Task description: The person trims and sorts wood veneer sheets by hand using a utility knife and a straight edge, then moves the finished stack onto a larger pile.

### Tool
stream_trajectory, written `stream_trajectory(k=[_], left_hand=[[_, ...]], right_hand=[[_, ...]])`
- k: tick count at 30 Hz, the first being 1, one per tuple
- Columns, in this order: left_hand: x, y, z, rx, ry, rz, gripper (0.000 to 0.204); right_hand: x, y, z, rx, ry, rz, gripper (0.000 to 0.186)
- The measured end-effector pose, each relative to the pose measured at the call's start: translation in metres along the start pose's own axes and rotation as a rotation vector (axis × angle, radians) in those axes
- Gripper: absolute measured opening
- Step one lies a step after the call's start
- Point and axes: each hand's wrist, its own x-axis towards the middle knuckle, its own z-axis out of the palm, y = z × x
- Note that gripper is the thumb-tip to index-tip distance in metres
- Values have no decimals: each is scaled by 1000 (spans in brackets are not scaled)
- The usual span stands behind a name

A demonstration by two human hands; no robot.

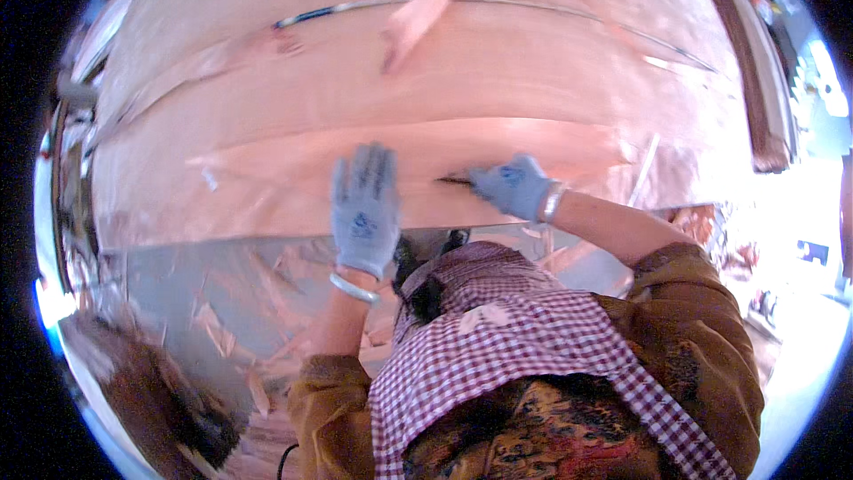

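Under my hands lies a long, thin pinkish-tan sheet (426, 140) that looks like wood veneer, on top of a broad stack of similar sheets (515, 71). My left hand (364, 209), in a pale blue-grey work glove, rests flat on it near the front edge, fingers stretched out. To its right, my gloved right hand (515, 187) is closed around a small dark pointed tool (455, 180), which looks like a knife. Its tip points left, toward my left hand, and sits over the sheet. Slight blur hides whether the tip touches.
A curled veneer strip (435, 4) lies farther back, across a long thin rod (329, 13) with a dark blue end. Thin scraps (213, 324) litter the grey floor below the front edge. A thick dark brown-edged stack (755, 62) stands at the far right.
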Motion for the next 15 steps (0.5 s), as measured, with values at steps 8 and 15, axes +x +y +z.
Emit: stream_trajectory(k=[8,15], left_hand=[[23,46,34,-139,60,36,46],[22,45,35,-157,44,30,44]], right_hand=[[-16,46,3,-256,95,-100,10],[-78,146,-32,-566,-22,1,13]])
